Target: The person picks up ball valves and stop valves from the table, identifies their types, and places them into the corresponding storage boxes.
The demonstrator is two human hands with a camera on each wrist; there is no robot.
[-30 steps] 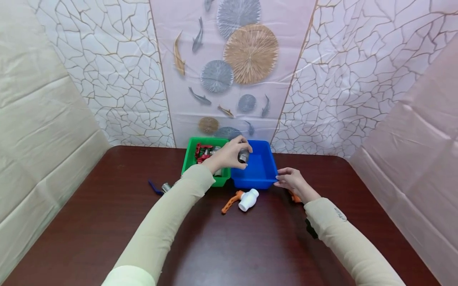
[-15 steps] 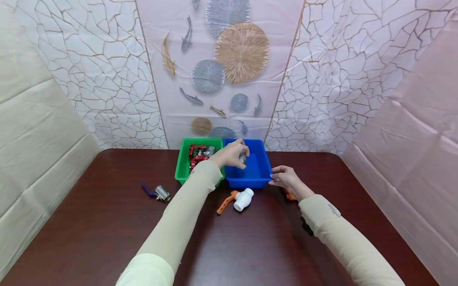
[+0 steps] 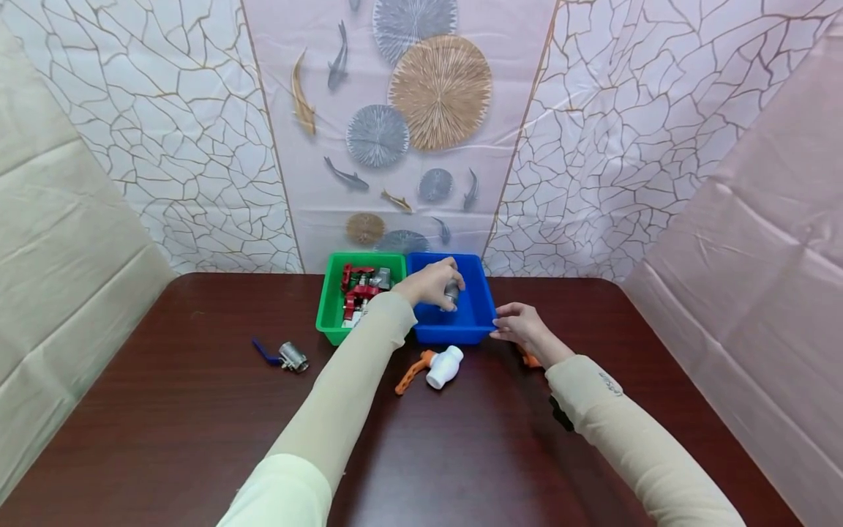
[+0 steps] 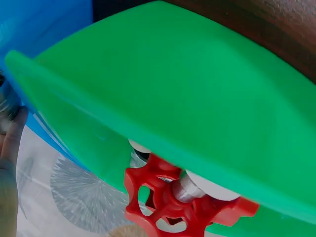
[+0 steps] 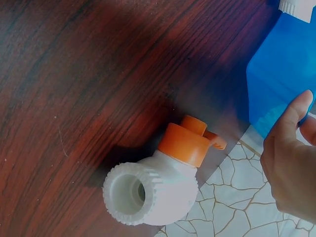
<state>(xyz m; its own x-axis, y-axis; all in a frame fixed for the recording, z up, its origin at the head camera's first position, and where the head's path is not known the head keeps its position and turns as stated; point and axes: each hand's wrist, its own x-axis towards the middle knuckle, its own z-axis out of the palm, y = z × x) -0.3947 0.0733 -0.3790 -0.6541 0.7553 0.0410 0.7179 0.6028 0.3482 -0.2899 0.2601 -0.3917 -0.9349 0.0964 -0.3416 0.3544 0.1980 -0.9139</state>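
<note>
My left hand [image 3: 431,284] grips a grey metal valve [image 3: 451,292], partly covered by the fingers, over the inside of the blue bin [image 3: 454,336]. In the left wrist view, only some fingers [image 4: 11,143] show at the left edge. At the blue bin's front right corner, my right hand [image 3: 523,326] pinches the rim between thumb and fingers; the right wrist view shows this hand [image 5: 289,158] on the blue wall [image 5: 276,69]. Beneath the right wrist lies a white valve with an orange handle [image 5: 168,187], mostly hidden in the head view.
Left of the blue bin stands a green bin [image 3: 327,318], holding red-handled valves [image 3: 361,293] and a grey piece. In front lies a white ball valve [image 3: 445,367] with an orange lever. A metal ball valve with a blue lever [image 3: 293,356] rests on the left of the table.
My left hand has moved right and slightly down with the grey valve, from the border between bins to over the blue bin. My right hand keeps its hold on the rim. The view shifted slightly.
</note>
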